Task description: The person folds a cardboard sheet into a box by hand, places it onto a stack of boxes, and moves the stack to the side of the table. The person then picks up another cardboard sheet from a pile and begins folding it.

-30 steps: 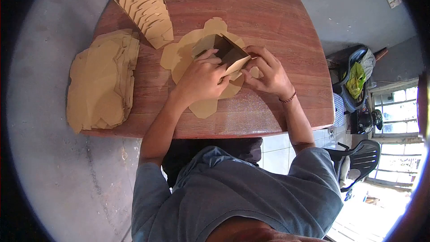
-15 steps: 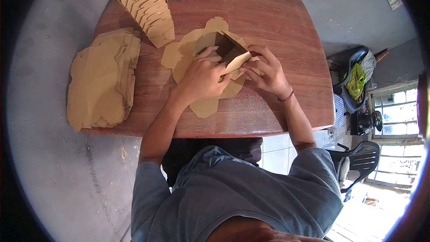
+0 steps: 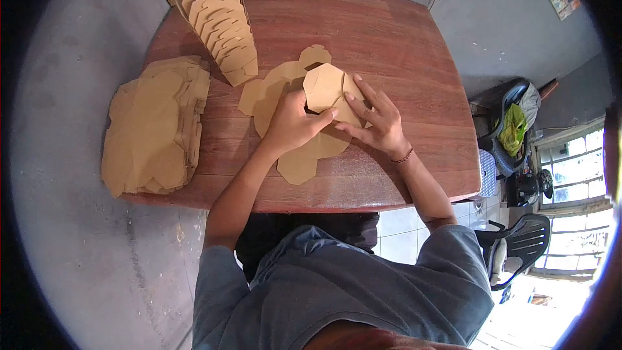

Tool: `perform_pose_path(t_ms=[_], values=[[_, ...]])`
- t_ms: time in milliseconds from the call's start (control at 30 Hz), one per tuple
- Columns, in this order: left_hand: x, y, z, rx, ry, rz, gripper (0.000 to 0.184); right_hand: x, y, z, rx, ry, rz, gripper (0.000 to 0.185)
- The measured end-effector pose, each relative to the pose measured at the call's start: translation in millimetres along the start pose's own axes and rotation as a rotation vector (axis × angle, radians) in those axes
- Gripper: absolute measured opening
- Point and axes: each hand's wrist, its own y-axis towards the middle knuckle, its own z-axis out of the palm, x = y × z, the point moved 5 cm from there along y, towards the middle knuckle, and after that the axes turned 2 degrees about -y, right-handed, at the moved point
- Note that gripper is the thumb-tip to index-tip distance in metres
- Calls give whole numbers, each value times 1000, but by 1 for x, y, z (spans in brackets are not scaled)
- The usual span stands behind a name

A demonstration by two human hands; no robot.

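Between my hands is a partly folded cardboard box, its brown panels with a slit facing up toward me. My left hand grips its lower left side, thumb pressed along the near edge. On the right side, my right hand holds it with fingers laid over the panel and thumb underneath near the edge. Below the box, a flat cardboard blank with rounded flaps lies on the wooden table. The box covers part of that blank.
A stack of flat cardboard blanks sits at the table's left edge. Behind it stands a nested row of folded cardboard boxes. Past the right edge are chairs, a yellow-green bag and a window.
The box has turned in my hands: its dark open inside faced up before, and now its flat slit panels do. My right fingers have moved onto the panel.
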Motion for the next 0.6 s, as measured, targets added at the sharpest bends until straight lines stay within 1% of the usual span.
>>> perform_pose_path(t_ms=[33,100,267,333,367,433,500,567,600], values=[[0,1,1,2,-17,-11,37,0,1,-1,0,-1,-3,67],[2,1,1,-10,-20,-21,36,2,2,-3,-23,-28,-48,59],[3,1,2,-9,-67,-40,36,7,5,-7,-42,-44,-64,54],[5,2,3,7,-120,-29,42,9,5,-9,-43,-42,-66,52],[6,2,1,7,-119,-30,42,9,5,-9,-40,-34,-68,51],[5,2,4,139,-235,-115,49,10,5,-10,-36,-25,-66,50],[3,1,3,154,-287,-110,48,13,6,-11,-37,-3,-130,50],[0,0,0,167,-339,-105,47,18,8,-13,-34,4,-130,49],[0,0,-1,219,-366,-152,50,20,9,-15,-31,9,-134,48]])
